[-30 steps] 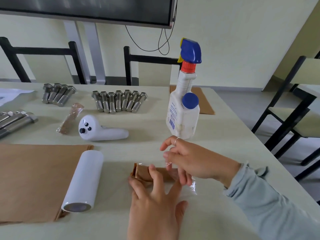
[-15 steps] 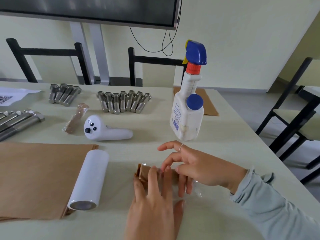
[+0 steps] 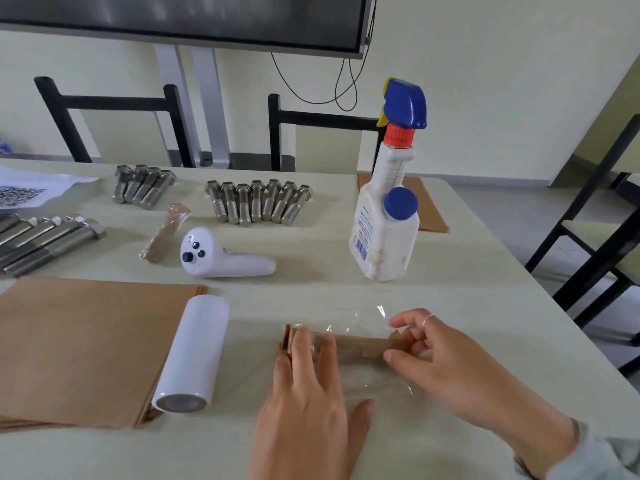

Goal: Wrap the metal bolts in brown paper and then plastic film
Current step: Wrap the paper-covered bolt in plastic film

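Note:
A bolt wrapped in brown paper [image 3: 356,346] lies on a sheet of clear plastic film [image 3: 367,317] near the table's front edge. My left hand [image 3: 308,403] presses straight fingers down on the bundle's left end. My right hand [image 3: 446,362] pinches the bundle's right end, where the paper flares, with curled fingers. A white roll of film [image 3: 192,351] lies to the left on a stack of brown paper sheets [image 3: 79,344]. Bare metal bolts lie in rows at the back [image 3: 258,202], [image 3: 142,185] and at the left edge [image 3: 45,237].
A white spray bottle [image 3: 384,216] with a blue trigger stands behind the bundle. A white handheld controller [image 3: 221,258] and one wrapped bolt [image 3: 164,232] lie mid-table. More brown paper [image 3: 427,206] sits at the back right. The table's right edge drops to chairs.
My right hand slid from the bundle's middle to its right end, uncovering the paper-wrapped bolt. The left hand stayed pressing the left end. The camera moved closer.

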`<state>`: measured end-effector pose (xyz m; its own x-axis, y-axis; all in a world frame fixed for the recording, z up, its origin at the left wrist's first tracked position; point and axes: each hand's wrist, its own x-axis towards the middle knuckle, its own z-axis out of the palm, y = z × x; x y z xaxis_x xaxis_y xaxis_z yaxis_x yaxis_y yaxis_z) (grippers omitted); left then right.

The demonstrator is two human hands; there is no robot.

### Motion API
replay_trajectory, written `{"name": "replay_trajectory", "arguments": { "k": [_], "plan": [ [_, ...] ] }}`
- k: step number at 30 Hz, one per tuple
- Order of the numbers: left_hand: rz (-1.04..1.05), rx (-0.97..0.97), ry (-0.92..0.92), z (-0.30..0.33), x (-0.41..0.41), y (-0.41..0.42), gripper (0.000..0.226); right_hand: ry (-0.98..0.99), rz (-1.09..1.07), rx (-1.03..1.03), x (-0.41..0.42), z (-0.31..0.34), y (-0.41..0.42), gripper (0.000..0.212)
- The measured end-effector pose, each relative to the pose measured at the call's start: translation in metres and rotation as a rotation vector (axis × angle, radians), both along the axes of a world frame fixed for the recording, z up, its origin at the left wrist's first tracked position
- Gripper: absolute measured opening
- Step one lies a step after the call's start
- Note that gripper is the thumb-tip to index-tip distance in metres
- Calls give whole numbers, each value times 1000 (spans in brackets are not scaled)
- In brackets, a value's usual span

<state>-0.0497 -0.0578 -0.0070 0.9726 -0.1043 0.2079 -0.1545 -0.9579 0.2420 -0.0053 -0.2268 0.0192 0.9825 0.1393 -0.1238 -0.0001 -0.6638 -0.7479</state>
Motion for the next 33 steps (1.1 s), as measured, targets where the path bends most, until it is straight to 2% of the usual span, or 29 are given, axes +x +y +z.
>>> {"name": "replay_trajectory", "arguments": {
  "k": [3, 6, 8, 9, 12, 14, 16, 18, 19, 22, 24, 26, 29, 31, 32, 33],
  "plan": [
    [12, -33, 4, 1, -1, 2, 80, 95, -68, 156, 0, 6, 1, 25],
    [4, -131, -41, 2, 0, 7, 76, 214, -106, 486, 0, 22, -2, 27],
    [2, -228, -49, 4, 0, 12, 75, 186, -71, 637, -2, 37, 1, 28],
    [16, -281, -70, 3, 1, 15, 75, 138, -13, 639, -2, 44, 5, 28],
    [32, -346, -74, 13, 0, 25, 79, -45, 205, 455, 2, 62, 29, 29],
    [49, -315, -104, 7, 1, 34, 76, -178, 257, 349, 10, 68, 50, 26],
    [74, -262, -35, 7, 3, 38, 73, -282, 309, 236, 20, 72, 71, 22],
    [89, -228, -21, 13, 4, 42, 75, -289, 362, 199, 27, 73, 85, 19],
    [55, -141, -31, 20, 4, 45, 73, -275, 388, 202, 30, 73, 89, 20],
    [73, -61, -165, 19, 2, 52, 56, -259, 479, 178, 33, 72, 100, 23],
    [72, -18, -156, 16, 0, 56, 64, -270, 503, 118, 36, 73, 105, 21],
    [79, 9, -232, 13, -2, 68, 68, -285, 512, 58, 40, 75, 109, 19],
    [112, -5, -399, 13, -1, 96, 37, -300, 549, -22, 44, 79, 115, 16],
    [190, -46, -356, 18, 3, 107, 29, -296, 584, -67, 43, 81, 120, 14],
    [247, -60, -298, 21, 5, 109, 33, -295, 603, -88, 43, 82, 123, 13],
    [316, -52, -199, 24, 8, 110, 46, -295, 623, -110, 44, 83, 125, 13]
  ]
}}
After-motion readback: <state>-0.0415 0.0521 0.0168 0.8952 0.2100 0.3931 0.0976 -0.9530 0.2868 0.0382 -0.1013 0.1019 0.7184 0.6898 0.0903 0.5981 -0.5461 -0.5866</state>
